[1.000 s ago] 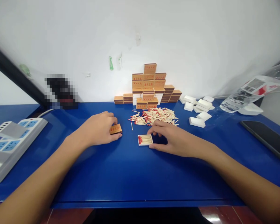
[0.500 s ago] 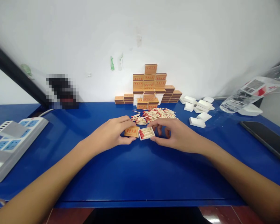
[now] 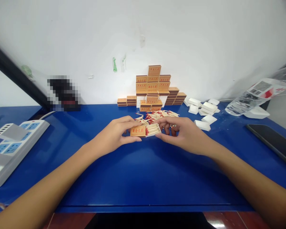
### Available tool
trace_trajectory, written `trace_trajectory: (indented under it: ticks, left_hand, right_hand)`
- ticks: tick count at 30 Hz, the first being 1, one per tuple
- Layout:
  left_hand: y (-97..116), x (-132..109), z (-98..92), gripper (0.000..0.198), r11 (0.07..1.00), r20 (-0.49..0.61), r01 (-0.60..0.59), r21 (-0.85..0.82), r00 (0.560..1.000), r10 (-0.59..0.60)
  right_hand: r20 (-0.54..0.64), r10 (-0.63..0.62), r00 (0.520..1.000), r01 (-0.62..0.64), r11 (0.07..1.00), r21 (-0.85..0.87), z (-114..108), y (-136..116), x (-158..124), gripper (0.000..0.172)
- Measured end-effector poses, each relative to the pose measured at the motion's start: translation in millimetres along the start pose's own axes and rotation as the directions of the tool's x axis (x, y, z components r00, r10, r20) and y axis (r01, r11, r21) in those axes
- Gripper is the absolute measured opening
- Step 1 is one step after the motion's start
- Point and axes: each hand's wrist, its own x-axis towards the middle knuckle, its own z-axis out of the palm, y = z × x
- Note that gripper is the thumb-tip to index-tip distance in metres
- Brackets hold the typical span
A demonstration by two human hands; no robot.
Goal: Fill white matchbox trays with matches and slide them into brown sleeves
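Observation:
My left hand (image 3: 120, 131) grips an orange matchbox sleeve (image 3: 137, 131) with red lettering, thumb below and fingers above. A white matchbox tray (image 3: 159, 129) full of matches is partly inside the sleeve's right end. My right hand (image 3: 175, 131) pinches the tray's right end between thumb and fingers. Inside the tray, the red match heads lie toward the sleeve and the pale sticks (image 3: 153, 128) show. Just behind the hands lies a loose heap of red-tipped matches (image 3: 160, 115), partly covered by my right hand.
Stacked matchboxes (image 3: 153, 86) stand against the wall. Several white trays (image 3: 209, 107) lie right of them, near a leaning plastic bottle (image 3: 249, 95). A phone (image 3: 273, 140) rests at the right. A power strip (image 3: 21, 146) sits at the left of the blue table (image 3: 143, 178).
The tray's near end has slid into the sleeve, covering some match heads. Both hands have shifted slightly, with the sleeve moving a little right and up.

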Motion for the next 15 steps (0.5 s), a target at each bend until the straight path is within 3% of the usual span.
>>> trace_trajectory:
  ticks: [15]
  left_hand:
    - [7.9, -0.6, 6.6, 0.050, 0.999, -0.150, 0.036, -0.024, 0.988, -0.039]
  right_hand:
    - [-0.034, 0.034, 0.999, -0.031, 0.997, 0.070, 7.0, -5.9, -2.0, 0.041]
